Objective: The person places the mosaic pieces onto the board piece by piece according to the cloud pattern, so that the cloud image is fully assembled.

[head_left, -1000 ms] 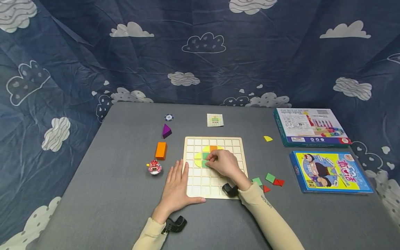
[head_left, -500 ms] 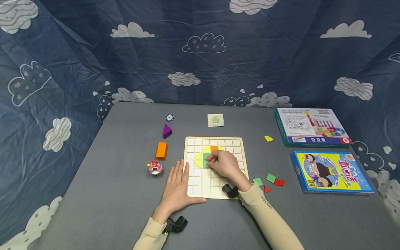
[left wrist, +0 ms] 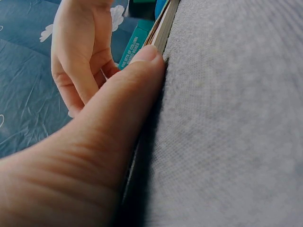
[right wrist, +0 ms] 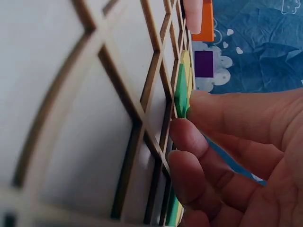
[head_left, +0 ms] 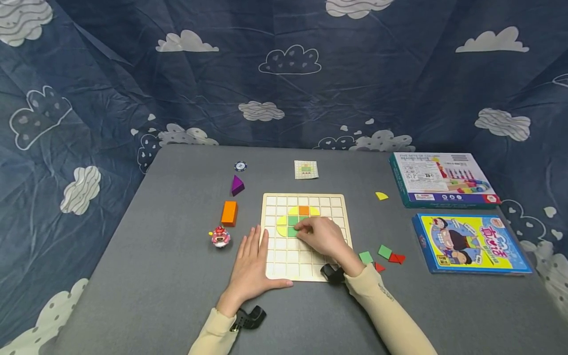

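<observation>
A wooden grid board (head_left: 306, 268) lies mid-table with yellow curved pieces, an orange tile (head_left: 303, 210) and a green tile (head_left: 292, 231) set in its cells. My right hand (head_left: 321, 237) rests on the board, its curled fingertips pinching the edge of the green tile (right wrist: 181, 97). My left hand (head_left: 250, 268) lies flat at the board's lower left corner, fingers straight. Its thumb (left wrist: 118, 132) presses along the board's front edge (left wrist: 163, 23).
Left of the board stand an orange block (head_left: 229, 213), a purple pyramid (head_left: 237, 186), a pink toy (head_left: 220, 237) and a chip (head_left: 240, 166). A pattern card (head_left: 305, 169) lies behind. Loose green tiles (head_left: 383, 252), red triangles (head_left: 396, 258), a yellow piece (head_left: 380, 196) and two boxes (head_left: 441, 180) (head_left: 470, 243) sit right.
My right hand has slid slightly down and toward me, uncovering the orange tile and more of the yellow pieces. The left hand has stayed put.
</observation>
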`<state>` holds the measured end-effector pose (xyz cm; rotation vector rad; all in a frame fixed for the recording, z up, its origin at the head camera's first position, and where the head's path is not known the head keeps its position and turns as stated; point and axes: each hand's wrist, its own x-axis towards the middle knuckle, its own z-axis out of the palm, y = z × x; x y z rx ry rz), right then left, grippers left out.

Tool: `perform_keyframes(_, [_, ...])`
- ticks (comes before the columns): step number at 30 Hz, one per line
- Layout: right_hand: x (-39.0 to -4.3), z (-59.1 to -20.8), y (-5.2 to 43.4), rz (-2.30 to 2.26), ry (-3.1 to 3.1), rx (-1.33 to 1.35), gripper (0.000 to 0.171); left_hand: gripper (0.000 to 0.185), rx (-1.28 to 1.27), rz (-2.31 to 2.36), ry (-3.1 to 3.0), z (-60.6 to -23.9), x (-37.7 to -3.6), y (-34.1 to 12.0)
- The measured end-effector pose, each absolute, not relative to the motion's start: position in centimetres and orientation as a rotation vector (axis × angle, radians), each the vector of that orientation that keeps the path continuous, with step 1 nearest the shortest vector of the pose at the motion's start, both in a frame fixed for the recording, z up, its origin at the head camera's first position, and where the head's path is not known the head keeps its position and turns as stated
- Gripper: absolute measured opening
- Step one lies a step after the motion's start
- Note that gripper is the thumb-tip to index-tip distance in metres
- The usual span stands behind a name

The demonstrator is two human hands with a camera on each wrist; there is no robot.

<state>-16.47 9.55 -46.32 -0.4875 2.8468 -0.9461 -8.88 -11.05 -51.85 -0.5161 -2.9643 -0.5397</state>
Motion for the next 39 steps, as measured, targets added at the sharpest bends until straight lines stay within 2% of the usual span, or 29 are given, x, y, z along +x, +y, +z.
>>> perform_keyframes(6, [-15.7,-45.6,11.5,-1.022,2.871,-0.522,0.010,0.134,-0.506,-0.555,-2.996,-51.9,-9.0,-11.0])
perform_keyframes(26, [-13.3,-45.2,20.5,-1.095,3.000,-0.307,0.013,0.133,-0.517,-0.588,-2.962,-51.8,-8.9,-11.0])
perform_keyframes(39, [-12.2,-46.6,23.9,-0.937,2.924,-0.444,0.019,0.134,-0.508,-0.581,-2.986,-51.9,-9.0,-11.0])
